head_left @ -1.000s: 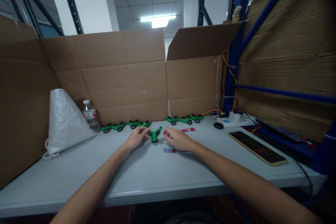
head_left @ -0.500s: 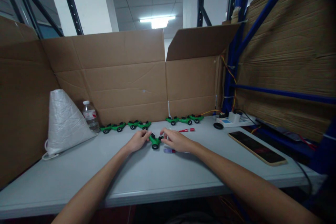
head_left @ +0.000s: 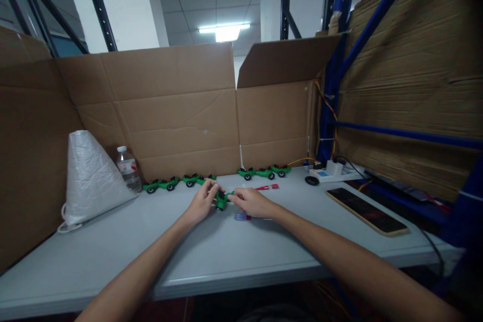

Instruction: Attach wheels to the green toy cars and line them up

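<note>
A small green toy car point(head_left: 221, 200) with dark wheels is between my two hands, above the middle of the white table. My left hand point(head_left: 202, 200) grips its left side, fingers and thumb closed on it. My right hand point(head_left: 253, 202) pinches its right end, partly hiding it. Just below my right hand lies a screwdriver with a clear purple handle point(head_left: 241, 217), its shaft pointing right. Beyond that hand is a red screwdriver point(head_left: 268, 187).
Several green toy cars point(head_left: 161, 184) stand along the cardboard wall point(head_left: 173, 126). At left are a silvery bag point(head_left: 92, 186) and a water bottle point(head_left: 129, 168). A phone point(head_left: 366, 210), a black disc point(head_left: 312, 180) and a power strip point(head_left: 335, 174) lie at right.
The toy car has turned and shifted slightly up between my hands. My left hand has moved right and closed further round it; my right fingers have come down onto its right end.
</note>
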